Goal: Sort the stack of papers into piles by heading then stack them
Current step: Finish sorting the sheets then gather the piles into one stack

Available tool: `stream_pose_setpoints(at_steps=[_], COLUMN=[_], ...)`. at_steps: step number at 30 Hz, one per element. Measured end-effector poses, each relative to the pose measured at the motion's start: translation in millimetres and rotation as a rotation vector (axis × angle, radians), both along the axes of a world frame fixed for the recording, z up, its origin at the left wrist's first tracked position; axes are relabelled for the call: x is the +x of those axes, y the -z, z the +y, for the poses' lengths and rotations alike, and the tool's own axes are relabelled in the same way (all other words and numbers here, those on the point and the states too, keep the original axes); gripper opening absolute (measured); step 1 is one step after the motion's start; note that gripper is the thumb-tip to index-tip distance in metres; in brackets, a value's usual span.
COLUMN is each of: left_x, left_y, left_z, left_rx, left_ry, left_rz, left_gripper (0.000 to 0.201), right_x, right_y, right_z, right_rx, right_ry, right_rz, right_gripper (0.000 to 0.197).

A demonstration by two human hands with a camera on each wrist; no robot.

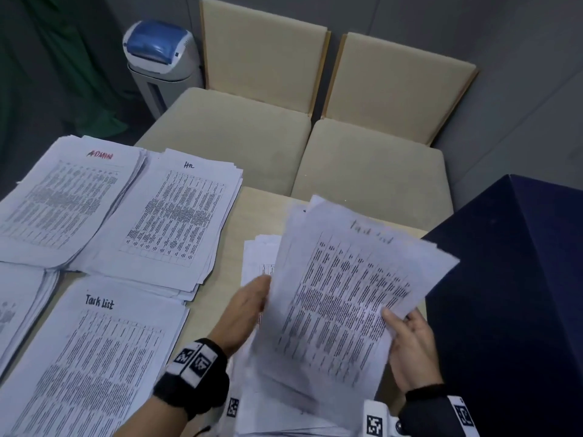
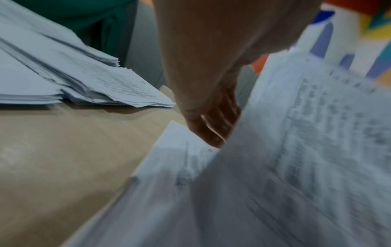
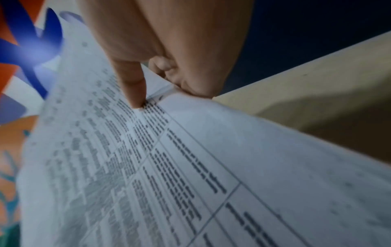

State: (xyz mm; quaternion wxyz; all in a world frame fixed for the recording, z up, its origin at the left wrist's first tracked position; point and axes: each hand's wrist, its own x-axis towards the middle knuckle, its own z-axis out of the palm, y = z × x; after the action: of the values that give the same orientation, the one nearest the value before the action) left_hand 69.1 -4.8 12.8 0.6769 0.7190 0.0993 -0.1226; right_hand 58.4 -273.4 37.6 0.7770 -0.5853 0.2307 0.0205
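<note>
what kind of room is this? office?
Probably an office or meeting room. A light wood table holds printed sheets sorted into piles headed ADMIN, Hn and Task List. Two beige padded chairs stand beyond it, beside what looks like a paper shredder.

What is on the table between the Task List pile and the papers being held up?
The left hand and wrist, over a strip of bare table, as the head view shows. The lifted sheets are pinched by the right hand.

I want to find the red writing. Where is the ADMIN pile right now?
In the head view the ADMIN pile lies at the table's far left, beside the HR pile and behind the Task List pile.
</note>
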Motion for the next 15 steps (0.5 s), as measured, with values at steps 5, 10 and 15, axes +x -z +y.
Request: stream_pose_setpoints(at_steps=[5,10,15], left_x=[-18,-32,-39], left_y=[-36,-65,-42], left_z=[-23,-33,-21], left_rx=[0.057,0.008,0.084], left_ry=[-0.061,-0.224,-0.189], left_rz=[-0.255,-0.467,-0.256], left_gripper=[0.025,0.023,0.042], right_x=[-3,-23,-40], right_y=[-45,-87,-65], right_z=[36,65,80], right_rx=[0.057,-0.256,-0.381], right_ry=[0.004,-0.029,-0.023], right_rz=[-0.073,-0.305,-0.305], right_gripper=[0.028,0.047,0.028])
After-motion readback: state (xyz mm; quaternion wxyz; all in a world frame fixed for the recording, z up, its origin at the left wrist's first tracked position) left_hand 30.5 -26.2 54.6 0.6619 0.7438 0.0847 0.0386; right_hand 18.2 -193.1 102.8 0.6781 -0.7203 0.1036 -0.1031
